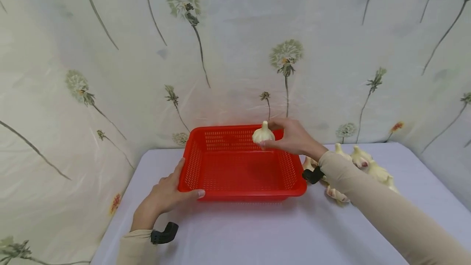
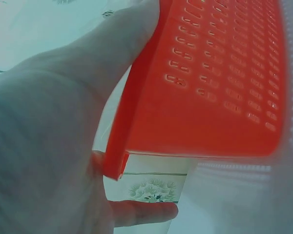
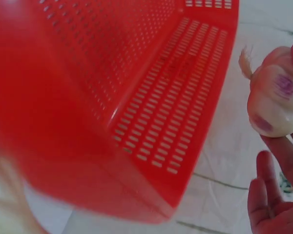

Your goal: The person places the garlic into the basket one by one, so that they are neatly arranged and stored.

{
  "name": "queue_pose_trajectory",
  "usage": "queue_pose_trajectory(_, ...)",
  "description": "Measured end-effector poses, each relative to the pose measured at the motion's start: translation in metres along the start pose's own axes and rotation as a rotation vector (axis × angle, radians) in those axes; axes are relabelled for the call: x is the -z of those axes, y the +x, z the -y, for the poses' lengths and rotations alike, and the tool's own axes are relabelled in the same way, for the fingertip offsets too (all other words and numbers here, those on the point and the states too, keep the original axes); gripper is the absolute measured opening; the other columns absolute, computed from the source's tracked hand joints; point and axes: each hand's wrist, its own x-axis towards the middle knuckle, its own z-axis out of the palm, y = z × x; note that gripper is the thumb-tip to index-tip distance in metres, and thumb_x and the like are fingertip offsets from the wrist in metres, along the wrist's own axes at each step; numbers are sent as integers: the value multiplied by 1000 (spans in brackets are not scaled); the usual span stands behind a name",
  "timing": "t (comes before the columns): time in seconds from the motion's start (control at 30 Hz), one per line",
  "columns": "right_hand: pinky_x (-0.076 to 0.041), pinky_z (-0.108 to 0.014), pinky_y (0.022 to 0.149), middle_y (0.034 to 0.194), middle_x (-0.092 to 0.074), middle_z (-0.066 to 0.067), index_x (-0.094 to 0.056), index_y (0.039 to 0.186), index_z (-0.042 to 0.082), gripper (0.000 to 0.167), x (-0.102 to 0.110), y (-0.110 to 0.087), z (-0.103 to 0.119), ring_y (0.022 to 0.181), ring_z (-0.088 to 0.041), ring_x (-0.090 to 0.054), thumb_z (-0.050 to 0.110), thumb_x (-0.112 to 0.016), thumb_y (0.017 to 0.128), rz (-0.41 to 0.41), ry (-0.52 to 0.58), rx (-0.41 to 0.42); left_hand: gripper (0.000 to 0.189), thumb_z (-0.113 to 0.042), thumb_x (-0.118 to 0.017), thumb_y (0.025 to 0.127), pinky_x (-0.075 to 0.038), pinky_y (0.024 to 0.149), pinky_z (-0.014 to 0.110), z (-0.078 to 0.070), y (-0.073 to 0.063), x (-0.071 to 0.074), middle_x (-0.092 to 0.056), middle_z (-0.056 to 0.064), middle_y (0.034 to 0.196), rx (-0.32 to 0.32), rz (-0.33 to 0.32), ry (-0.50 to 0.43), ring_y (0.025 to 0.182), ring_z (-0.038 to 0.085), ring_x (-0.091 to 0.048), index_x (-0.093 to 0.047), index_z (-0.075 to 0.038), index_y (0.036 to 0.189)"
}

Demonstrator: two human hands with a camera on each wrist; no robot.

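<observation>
A red plastic basket [image 1: 239, 195] with slotted walls sits on the table. My left hand [image 1: 162, 195] holds its front left corner, thumb on the front rim and fingers along the left side. In the left wrist view the basket's outer wall [image 2: 205, 117] fills the middle, and one finger extends straight below the rim. Over the basket's back right part, my right hand [image 1: 290, 136] pinches a pale garlic bulb [image 1: 263, 134] between thumb and fingers, stem up. Purple patches show on this garlic bulb [image 3: 276, 97] in the right wrist view.
Several more garlic bulbs [image 1: 377, 173] lie in a pile right of the basket, partly hidden by my right sleeve [image 1: 368, 199]. A pale cloth [image 1: 235, 232] covers the table. Behind it hangs a curtain [image 1: 235, 68] printed with dandelions.
</observation>
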Motion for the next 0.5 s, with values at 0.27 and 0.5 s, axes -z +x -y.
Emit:
queue_pose_trajectory(0.27,-55,-54,105,129,-75,-8,-68,137,8,63,-28,29,9,117,-27,-72,36,-91,86,51,76,17,127,-83,-73,75,-60,86,56,0,-3,2,-56,16,150,39,-2,18,127,40,-56,-14,-27,172)
queue_pose_trajectory(0.5,-57,-54,104,133,-73,-10,-65,140,5,63,-55,51,11,122,-30,-70,28,-89,88,93,169,8,125,-84,-73,74,-61,85,55,-1,-3,1,-60,16,145,57,-17,14,123,39,-59,-18,-28,171)
